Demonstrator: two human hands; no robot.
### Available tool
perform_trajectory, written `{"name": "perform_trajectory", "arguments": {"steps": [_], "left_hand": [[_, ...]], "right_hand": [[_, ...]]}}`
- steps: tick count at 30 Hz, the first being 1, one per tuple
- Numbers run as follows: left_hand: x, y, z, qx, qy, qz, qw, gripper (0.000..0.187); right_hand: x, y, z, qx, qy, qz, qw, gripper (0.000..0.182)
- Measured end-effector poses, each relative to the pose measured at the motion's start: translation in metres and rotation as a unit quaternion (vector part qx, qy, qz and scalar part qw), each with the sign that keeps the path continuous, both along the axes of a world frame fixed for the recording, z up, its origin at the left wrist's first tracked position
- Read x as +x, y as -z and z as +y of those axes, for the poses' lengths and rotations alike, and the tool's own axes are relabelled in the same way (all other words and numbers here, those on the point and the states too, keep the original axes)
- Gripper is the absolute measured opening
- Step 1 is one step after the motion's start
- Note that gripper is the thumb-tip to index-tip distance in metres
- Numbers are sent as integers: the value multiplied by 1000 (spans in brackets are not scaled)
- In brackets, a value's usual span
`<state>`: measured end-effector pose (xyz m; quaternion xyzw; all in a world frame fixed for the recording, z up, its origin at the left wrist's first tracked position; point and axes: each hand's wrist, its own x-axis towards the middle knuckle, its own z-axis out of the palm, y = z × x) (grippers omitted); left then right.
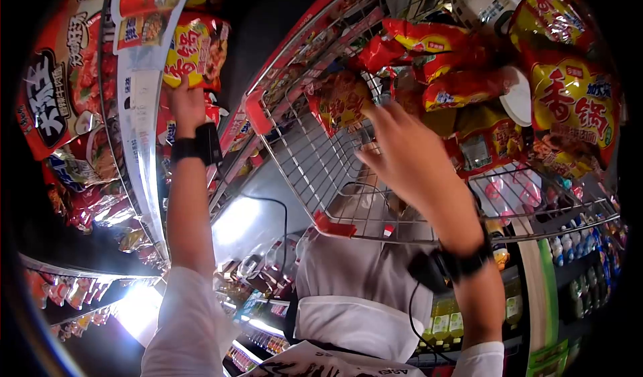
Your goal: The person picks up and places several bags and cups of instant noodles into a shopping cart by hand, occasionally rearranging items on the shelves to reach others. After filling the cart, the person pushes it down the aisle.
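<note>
My left hand (pixel 185 109) is raised at the shelf edge, its fingers closed on the lower end of a red and yellow instant noodle packet (pixel 195 52). My right hand (pixel 407 142) reaches over the wire shopping cart (pixel 321 206), thumb apart from the fingers. Just beyond its fingertips a similar noodle packet (pixel 340 102) looks blurred inside the cart. Several more red and yellow packets lie piled there, among them a large one (pixel 569 102) at the right. A white tub (pixel 485 2) is at the cart's far end.
Shelves on the left hold large red noodle bags (pixel 74 76) behind a price-label strip (pixel 137 109). Shelves with bottles (pixel 445 323) stand behind me at the lower right. Dark bands with cables circle both my wrists.
</note>
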<state>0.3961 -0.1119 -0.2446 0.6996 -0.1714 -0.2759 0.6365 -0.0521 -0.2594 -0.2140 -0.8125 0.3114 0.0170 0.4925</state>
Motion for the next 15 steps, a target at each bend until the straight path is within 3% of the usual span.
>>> {"name": "perform_trajectory", "arguments": {"steps": [2, 3, 4, 5, 6, 7, 8, 9, 10, 11, 13, 15], "left_hand": [[-4, 3, -12, 161, 38, -307, 937, 26], [-25, -4, -28, 239, -30, -368, 898, 30], [-25, -1, -33, 235, -30, -370, 898, 30], [-17, 3, -42, 165, -109, -292, 936, 34], [-5, 5, -54, 89, -183, -211, 956, 37], [12, 20, -56, 21, -189, -266, 945, 42], [12, 16, -60, 22, -186, -274, 943, 42], [2, 12, -67, 50, -229, -255, 938, 42], [-12, 6, -75, 77, -270, -234, 931, 43], [-33, -6, -82, 117, -288, -195, 930, 43], [-34, -1, -71, 133, -237, -231, 934, 42], [-67, -15, -77, 203, -183, -298, 915, 53]], "right_hand": [[54, 55, 19, 56, 53, -15, 997, 51], [77, 85, 28, 53, 65, -8, 996, 47], [100, 120, 38, 48, 78, -7, 996, 44], [128, 185, 61, 215, 211, -130, 945, 41], [150, 232, 73, 371, 325, -251, 833, 38], [154, 241, 65, 316, 246, -199, 894, 36], [153, 252, 83, 173, 210, -111, 956, 49], [148, 225, 80, 222, 180, 40, 958, 54], [143, 198, 72, 264, 143, 192, 934, 61], [148, 199, 77, 269, 143, 192, 933, 61], [153, 202, 83, 424, 310, 350, 775, 71], [159, 280, 142, 387, 433, 145, 801, 82]]}}
